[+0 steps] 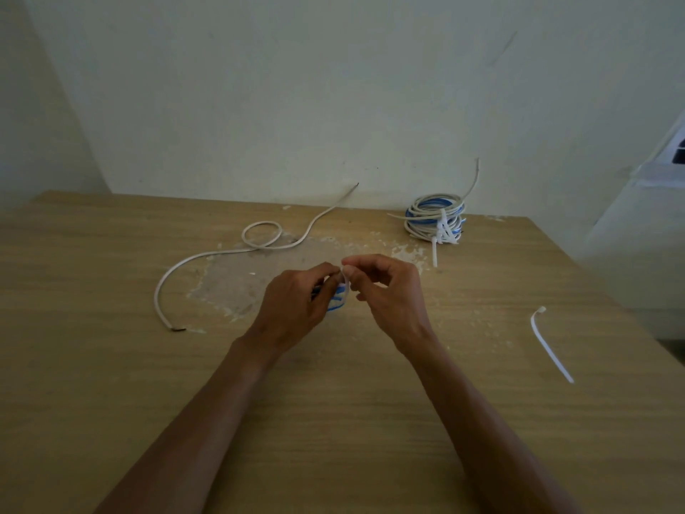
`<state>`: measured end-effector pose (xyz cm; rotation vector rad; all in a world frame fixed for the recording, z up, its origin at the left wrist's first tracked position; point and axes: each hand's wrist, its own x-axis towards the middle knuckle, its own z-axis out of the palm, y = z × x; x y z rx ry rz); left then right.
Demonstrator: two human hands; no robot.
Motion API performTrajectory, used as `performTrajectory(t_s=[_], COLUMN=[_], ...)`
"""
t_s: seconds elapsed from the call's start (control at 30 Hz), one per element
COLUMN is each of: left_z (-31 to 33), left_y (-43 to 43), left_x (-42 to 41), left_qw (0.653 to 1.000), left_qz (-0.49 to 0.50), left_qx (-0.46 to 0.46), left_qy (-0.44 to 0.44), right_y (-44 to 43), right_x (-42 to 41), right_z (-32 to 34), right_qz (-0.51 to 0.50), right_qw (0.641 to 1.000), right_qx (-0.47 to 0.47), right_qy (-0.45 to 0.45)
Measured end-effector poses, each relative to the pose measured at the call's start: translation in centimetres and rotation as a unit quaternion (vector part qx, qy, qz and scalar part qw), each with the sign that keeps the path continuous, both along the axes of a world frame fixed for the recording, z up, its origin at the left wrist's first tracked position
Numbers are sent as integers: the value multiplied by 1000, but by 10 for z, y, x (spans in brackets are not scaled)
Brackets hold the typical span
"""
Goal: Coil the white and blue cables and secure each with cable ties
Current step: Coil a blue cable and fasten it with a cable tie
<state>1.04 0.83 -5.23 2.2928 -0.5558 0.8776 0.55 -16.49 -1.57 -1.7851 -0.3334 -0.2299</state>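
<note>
the left hand (296, 302) grips a small blue cable coil (338, 299) over the middle of the desk (111, 365), and the right hand (385, 291) pinches a white cable tie (345, 278) looped around it. i judge the tie is being closed; next, pull its tail tight. the white cable (207, 255) lies uncoiled.

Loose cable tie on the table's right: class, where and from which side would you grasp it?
Probably just below its blocky head, pinched across the strap from above: the loose cable tie lies flat on the table, clear of everything, so only its thin edges offer hold.
</note>
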Motion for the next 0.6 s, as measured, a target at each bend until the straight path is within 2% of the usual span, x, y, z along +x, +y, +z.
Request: performTrajectory(t_s=[0.07, 0.23, 0.43, 0.5, 0.6], left_z=[1, 7, 11, 12, 11], left_y=[-2, -8, -5, -6, -10], left_x=[-1, -3, -5, -7, -10], left_qw=[1000, 996, 999, 999, 998], left_qz=[8, -8, -20, -26, -35], left_qx=[8, -38, -26, -27, -26], left_qy=[23, 78, 34, 31, 42], right_y=[-5, -8, -9, -9, -10], right_x=[0, 1, 2, 3, 6], right_z=[2, 4, 7, 7, 4], right_qz=[14, -6, 9, 15, 13], right_qw=[999, 999, 997, 998, 999], right_qx=[22, 50, 74, 53, -34], right_qy=[26, 13, 6, -2, -39])
